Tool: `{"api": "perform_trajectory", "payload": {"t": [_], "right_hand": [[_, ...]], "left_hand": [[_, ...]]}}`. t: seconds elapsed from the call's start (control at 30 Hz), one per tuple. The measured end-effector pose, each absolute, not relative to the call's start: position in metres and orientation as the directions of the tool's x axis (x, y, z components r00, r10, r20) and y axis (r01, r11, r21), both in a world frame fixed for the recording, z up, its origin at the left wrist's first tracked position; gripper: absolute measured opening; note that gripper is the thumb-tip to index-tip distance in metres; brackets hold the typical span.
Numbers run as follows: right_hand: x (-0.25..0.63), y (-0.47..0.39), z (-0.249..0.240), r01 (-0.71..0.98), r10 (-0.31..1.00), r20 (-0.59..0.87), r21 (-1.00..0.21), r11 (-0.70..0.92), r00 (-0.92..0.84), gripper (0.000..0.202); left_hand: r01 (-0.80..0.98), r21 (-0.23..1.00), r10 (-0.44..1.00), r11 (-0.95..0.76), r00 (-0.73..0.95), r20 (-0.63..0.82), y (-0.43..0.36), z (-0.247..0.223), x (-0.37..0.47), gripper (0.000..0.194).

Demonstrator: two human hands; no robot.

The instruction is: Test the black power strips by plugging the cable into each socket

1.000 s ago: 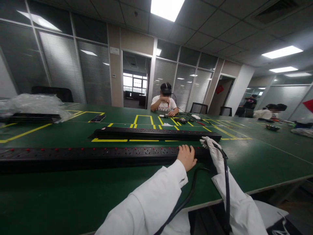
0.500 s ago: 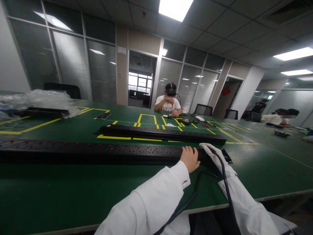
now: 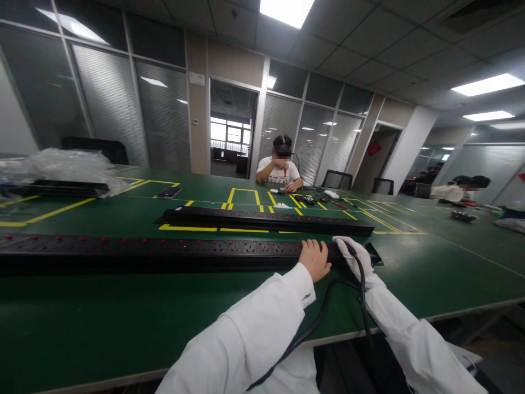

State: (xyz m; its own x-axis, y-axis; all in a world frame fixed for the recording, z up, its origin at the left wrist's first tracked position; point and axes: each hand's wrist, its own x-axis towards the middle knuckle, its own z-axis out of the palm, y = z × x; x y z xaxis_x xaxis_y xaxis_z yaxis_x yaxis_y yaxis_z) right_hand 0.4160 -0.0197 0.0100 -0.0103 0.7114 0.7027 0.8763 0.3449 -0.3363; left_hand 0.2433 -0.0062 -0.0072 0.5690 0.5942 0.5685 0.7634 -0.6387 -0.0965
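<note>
A long black power strip with a row of sockets and red dots lies across the near side of the table. My bare left hand grips it near its right end, fingers curled over the top. My right hand, in a white glove, is closed on a thick black cable beside that end. The cable loops down over the table edge toward my lap. Its join with the strip is hidden behind my right hand. A second black power strip lies parallel, just beyond the first.
The green table bears yellow tape lines. Clear plastic wrap and a phone lie at the left. Across the table sits a person near tangled cables. A black flat piece lies past my right hand.
My right hand and its forearm have shifted slightly, and the cable now hangs more upright below the glove. My left hand stays on the strip. The whole view has moved a little.
</note>
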Motion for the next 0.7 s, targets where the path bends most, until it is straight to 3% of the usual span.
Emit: {"api": "perform_trajectory", "payload": {"t": [0.17,0.37,0.53,0.7], "right_hand": [[0.415,-0.022,0.007,0.859,0.73,0.681,-0.406,0.311,0.057,0.032],[0.414,-0.024,0.009,0.859,0.741,0.67,-0.41,0.308,0.053,0.031],[0.415,-0.022,0.006,0.854,0.735,0.675,-0.417,0.311,0.062,0.032],[0.419,-0.02,0.004,0.85,0.743,0.667,-0.417,0.321,0.047,0.034]], "left_hand": [[0.764,-0.086,0.598,-0.64,0.565,0.568,-0.005,-0.009,0.244,0.062],[0.801,0.025,0.691,-0.598,0.5,0.521,-0.01,0.002,0.251,0.066],[0.786,-0.024,0.673,-0.618,0.544,0.501,-0.012,0.006,0.278,0.069],[0.807,0.054,0.723,-0.588,0.494,0.483,-0.007,0.001,0.292,0.068]]}}
